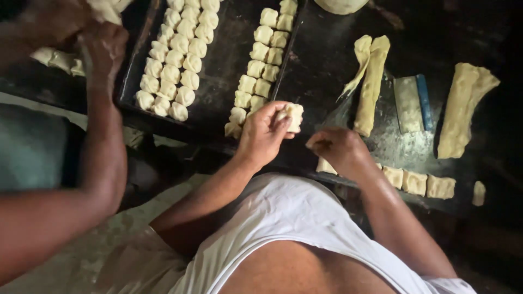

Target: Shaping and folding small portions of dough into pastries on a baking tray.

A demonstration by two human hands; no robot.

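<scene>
White cloth across the lap sits nearest, and above it the left hand [261, 133] pinches a dough piece [292, 116] by the dark tray [220, 65] – best kept light – while the right hand [336, 148], fingers curled and seemingly empty, rests near cut dough squares [417, 182].

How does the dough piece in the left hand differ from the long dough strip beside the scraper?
The dough piece is small, squarish and folded, pinched in the left hand above the tray's edge. The long dough strip is uncut, flat and lies untouched on the dark work surface. Both are the same pale dough.
</scene>
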